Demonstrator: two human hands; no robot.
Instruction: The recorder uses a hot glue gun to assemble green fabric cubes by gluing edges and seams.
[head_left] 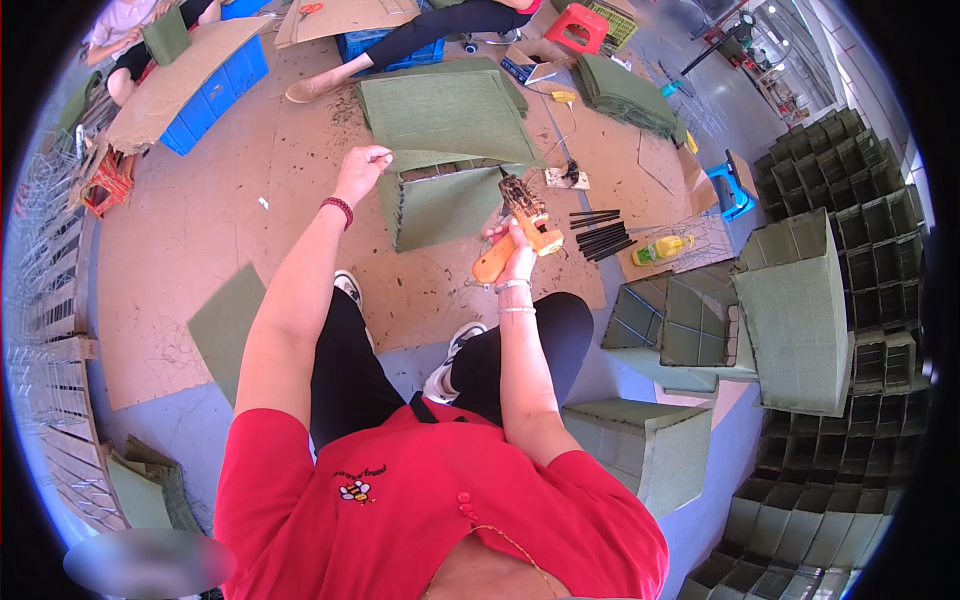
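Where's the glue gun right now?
Head view, centre: the glue gun is in the right hand, nozzle at the green box, left of the black sticks.

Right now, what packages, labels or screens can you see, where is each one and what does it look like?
Small carton: on the floor at the top, near the red stool; open, brown with blue side.
Bottle: lying right of the black sticks; yellow with green cap, label too small to tell.
No screens or signs show.

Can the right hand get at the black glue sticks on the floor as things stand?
Probably not freely: the right hand is shut around the orange glue gun. The black glue sticks lie close to its right on bare cardboard, nothing between.
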